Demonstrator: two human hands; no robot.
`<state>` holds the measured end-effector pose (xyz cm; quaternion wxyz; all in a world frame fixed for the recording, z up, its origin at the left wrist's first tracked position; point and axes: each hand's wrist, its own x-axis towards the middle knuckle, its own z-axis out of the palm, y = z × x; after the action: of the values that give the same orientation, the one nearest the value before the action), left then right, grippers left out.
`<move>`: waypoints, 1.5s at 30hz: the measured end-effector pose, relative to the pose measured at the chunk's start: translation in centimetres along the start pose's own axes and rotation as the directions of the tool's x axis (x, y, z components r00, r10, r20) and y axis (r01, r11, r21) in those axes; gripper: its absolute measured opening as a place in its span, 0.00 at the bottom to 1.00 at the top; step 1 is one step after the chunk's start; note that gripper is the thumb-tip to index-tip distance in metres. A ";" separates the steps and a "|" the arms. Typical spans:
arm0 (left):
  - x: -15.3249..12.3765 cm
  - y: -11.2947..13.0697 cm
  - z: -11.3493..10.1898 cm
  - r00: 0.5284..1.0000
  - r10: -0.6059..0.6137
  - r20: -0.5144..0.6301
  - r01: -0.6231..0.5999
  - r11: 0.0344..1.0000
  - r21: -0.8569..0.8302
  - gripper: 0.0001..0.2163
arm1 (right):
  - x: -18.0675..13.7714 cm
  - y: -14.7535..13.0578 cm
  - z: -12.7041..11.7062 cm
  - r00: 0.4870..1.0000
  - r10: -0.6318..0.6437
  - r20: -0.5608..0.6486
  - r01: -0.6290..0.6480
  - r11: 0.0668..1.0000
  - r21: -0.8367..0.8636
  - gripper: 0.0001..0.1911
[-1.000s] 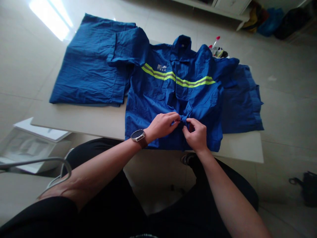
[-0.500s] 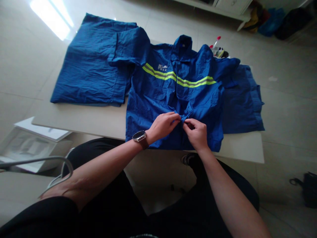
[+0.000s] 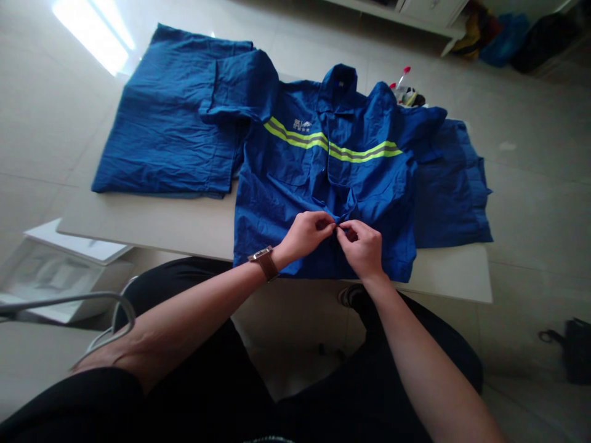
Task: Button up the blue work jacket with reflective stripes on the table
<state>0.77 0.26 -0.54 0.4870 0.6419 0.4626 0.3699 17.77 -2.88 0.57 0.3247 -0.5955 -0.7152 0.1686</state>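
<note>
Right, your left hand (image 3: 305, 235) and right hand (image 3: 364, 249) meet at the lower front opening of the blue work shirt (image 3: 286, 184), fingers of both pressed together, pinching the 2 fabric edges. Shirt lies flat, front up, on the counter (image 3: 152, 224), hem at the near edge. Folded blue garment (image 3: 170, 123) just left, under 1 sleeve; another blue garment (image 3: 455, 184) under its right side. Brown-strap watch (image 3: 264, 261) on your left wrist.

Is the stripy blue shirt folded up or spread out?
Spread out. The shirt lies flat on the table, front up, collar and sleeves showing.
</note>
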 end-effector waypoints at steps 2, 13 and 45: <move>-0.1 0.0 0.1 1.000 0.003 -0.021 -0.003 1.000 0.021 0.04 | 0.1 -0.2 0.0 1.000 0.010 -0.009 -0.009 0.999 0.030 0.08; 0.4 -0.3 0.4 0.996 -0.076 -0.038 0.072 0.993 -0.096 0.03 | 0.3 0.0 0.2 0.987 0.155 0.043 -0.160 0.971 0.177 0.07; 0.4 -0.9 1.2 0.939 -0.343 0.003 0.282 0.767 -0.577 0.09 | 0.4 -0.6 -0.2 1.000 0.002 0.004 -0.003 0.993 0.122 0.05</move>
<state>1.79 0.40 -1.72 0.6862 0.3612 0.4558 0.4369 17.46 -2.66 1.19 0.3588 -0.5752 -0.7035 0.2134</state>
